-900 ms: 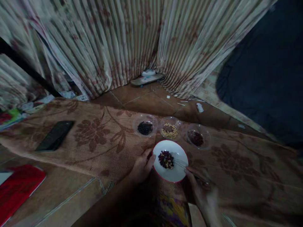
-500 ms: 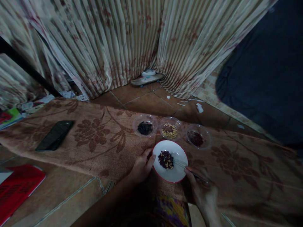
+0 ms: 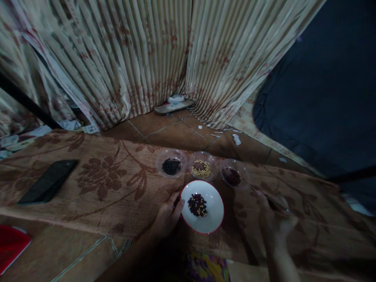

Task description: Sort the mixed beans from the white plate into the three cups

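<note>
My left hand grips the left rim of a white bowl with a red edge, thumb over the rim. In the bowl lies a small heap of mixed beans, dark and yellow. My right hand is closed round a fork, off to the right of the bowl; the fork's tip is blurred near the right cup. Behind the bowl stand three clear plastic cups: one with black beans, one with yellow beans, one with dark red beans.
A black phone lies on the left of the patterned brown tablecloth. Beyond the table's far edge are a tiled floor with white scraps, a skateboard and striped curtains. A large dark cloth shape rises at the right.
My right hand has drawn the fork out of the bowl and moved right, beside the red-bean cup. My left hand still holds the bowl. The whole view has shifted slightly.
</note>
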Demonstrator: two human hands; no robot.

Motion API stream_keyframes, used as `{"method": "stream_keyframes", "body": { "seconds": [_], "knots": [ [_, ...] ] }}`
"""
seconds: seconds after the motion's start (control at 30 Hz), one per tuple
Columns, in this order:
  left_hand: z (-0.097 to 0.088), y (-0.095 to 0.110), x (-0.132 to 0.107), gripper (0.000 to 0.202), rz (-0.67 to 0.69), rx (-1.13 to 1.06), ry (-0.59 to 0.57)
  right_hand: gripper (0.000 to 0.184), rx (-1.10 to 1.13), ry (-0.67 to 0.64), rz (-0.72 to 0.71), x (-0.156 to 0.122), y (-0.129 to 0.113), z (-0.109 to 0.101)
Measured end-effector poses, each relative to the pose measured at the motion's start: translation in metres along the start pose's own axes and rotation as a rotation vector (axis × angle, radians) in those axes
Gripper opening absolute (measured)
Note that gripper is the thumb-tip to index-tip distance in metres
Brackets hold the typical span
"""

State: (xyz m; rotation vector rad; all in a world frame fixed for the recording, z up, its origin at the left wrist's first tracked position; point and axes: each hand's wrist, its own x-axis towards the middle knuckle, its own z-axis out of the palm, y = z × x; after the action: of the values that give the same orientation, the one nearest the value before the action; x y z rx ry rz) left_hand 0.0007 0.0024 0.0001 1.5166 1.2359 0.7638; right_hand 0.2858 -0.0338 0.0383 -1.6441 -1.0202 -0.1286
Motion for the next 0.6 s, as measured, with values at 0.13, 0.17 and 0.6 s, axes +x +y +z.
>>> {"method": "stream_keyframes", "body": {
  "seconds": [0.13,0.17,0.6],
  "knots": [
    [0.000,-0.001,0.000,0.034,0.007,0.002,0.001,0.027,0.029,0.026,0.018,0.002,0.011,0.007],
    [0.001,-0.002,-0.001,0.034,0.012,0.003,-0.003,0.026,0.023,0.018,0.025,-0.002,0.009,0.006],
    [0.001,-0.001,-0.001,0.034,0.012,0.020,-0.006,0.022,0.107,-0.612,0.220,-0.069,-0.024,-0.006]
  ]
}}
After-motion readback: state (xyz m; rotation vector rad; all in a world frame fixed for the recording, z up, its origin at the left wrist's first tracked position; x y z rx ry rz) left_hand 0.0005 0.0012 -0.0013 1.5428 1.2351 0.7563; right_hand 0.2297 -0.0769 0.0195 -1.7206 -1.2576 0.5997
